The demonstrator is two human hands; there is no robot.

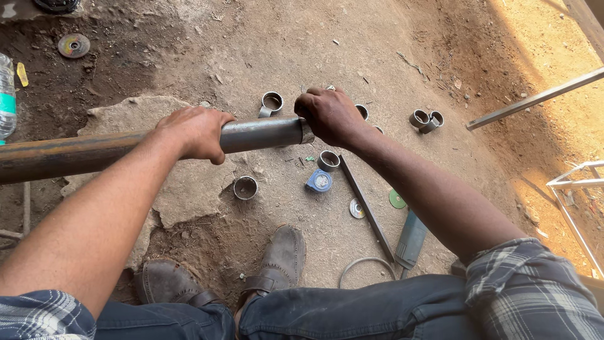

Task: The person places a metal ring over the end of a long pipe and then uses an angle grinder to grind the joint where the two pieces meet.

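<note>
A long dark steel pipe (258, 135) runs level from the left edge to the middle of the view. My left hand (195, 131) is wrapped over it near its right end. My right hand (328, 113) grips the pipe's open end, fingers curled around the rim. Short cut pipe rings lie on the dirt below: one (245, 187) under the pipe, one (328, 160) beside a blue tape measure (319, 181), and another (272, 102) behind the pipe.
A flat metal bar (367, 209), an angle grinder (411, 240) with its cord, and cutting discs (397, 199) lie near my legs. Two joined rings (426, 119) sit at right. A metal frame (576, 182) stands at the right edge, a plastic bottle (6, 94) at left.
</note>
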